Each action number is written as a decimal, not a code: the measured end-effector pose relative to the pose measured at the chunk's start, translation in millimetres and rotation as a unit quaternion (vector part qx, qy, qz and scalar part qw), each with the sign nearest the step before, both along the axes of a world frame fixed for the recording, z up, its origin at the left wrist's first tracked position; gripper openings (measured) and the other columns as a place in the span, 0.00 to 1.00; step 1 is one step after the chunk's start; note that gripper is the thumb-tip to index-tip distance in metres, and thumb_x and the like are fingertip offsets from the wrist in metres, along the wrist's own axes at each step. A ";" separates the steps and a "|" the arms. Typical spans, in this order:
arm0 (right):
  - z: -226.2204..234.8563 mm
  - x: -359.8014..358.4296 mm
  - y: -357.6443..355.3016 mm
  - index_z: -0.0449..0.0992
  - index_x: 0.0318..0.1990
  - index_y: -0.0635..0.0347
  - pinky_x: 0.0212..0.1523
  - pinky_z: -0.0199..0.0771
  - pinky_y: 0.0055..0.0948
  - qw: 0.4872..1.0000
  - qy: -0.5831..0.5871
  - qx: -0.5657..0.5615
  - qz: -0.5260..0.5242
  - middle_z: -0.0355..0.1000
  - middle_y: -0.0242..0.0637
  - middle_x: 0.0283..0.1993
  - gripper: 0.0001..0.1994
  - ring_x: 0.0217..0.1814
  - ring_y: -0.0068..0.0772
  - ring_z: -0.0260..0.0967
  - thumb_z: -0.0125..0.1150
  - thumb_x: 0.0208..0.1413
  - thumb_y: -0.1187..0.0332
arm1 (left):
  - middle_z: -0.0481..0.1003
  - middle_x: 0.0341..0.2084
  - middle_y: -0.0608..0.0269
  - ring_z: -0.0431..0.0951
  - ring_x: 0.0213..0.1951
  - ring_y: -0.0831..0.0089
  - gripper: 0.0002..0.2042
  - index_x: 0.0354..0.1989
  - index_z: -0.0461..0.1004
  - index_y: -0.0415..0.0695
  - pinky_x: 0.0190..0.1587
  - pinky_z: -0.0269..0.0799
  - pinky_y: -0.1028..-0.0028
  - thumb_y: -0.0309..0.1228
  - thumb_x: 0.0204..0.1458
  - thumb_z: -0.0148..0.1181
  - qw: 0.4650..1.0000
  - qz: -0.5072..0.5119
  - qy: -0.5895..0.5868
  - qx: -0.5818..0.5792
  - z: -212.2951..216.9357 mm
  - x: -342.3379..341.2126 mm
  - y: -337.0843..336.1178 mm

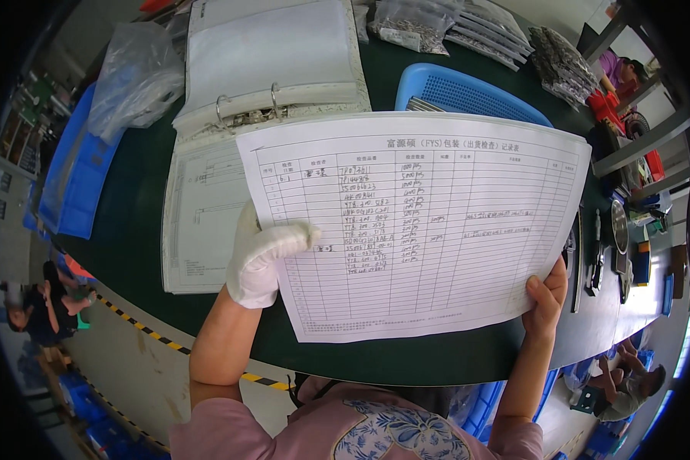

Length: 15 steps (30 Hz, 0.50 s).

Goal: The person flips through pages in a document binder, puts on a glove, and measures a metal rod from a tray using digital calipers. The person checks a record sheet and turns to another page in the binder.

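A white printed form (414, 284), a table partly filled in by hand, is held up over the green table between my two hands. My left hand (262, 257), in a white glove, pinches the left edge with its thumb on the front. Bare, my right hand (547, 297) grips the lower right corner, thumb in front and the other fingers behind the paper. Further sheet edges show along the top, so it may be more than one sheet. Behind it lies an open ring binder (276, 57) with metal rings and pages, partly covered by the form.
A blue perforated basket (468, 88) with metal rods stands behind the form. Bags of small metal parts (414, 23) lie at the back. On the left is a blue tray (77, 169) with a clear plastic bag (138, 73). Tools (596, 257) lie at right; other people sit nearby.
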State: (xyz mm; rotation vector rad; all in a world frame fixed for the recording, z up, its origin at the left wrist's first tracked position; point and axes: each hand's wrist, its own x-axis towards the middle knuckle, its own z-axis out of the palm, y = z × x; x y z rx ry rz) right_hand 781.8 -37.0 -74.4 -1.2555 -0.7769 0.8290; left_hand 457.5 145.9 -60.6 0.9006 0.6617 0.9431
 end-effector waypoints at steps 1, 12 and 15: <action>0.2 -0.2 0.0 0.61 0.58 0.73 0.57 0.66 0.30 1.000 0.003 0.002 -0.002 0.71 0.47 0.52 0.30 0.54 0.35 0.69 0.58 0.44 0.73 | 0.78 0.34 0.55 0.76 0.34 0.72 0.19 0.42 0.75 0.32 0.41 0.70 0.74 0.24 0.37 0.59 1.000 0.001 0.006 -0.001 0.4 0.0 0.1; 1.6 -0.7 0.1 0.61 0.57 0.74 0.56 0.67 0.29 1.000 0.011 0.001 0.007 0.71 0.47 0.51 0.29 0.52 0.34 0.70 0.57 0.44 0.74 | 0.78 0.33 0.56 0.77 0.32 0.72 0.18 0.40 0.75 0.32 0.39 0.71 0.74 0.25 0.37 0.60 1.000 0.002 -0.001 0.011 4.5 1.7 0.2; 1.6 -0.9 -0.2 0.62 0.56 0.74 0.55 0.67 0.29 1.000 0.010 0.000 0.006 0.71 0.47 0.51 0.28 0.52 0.34 0.70 0.57 0.44 0.74 | 0.78 0.32 0.56 0.77 0.32 0.73 0.17 0.38 0.76 0.32 0.38 0.71 0.75 0.25 0.37 0.60 1.000 0.009 -0.008 0.005 3.2 1.8 -0.1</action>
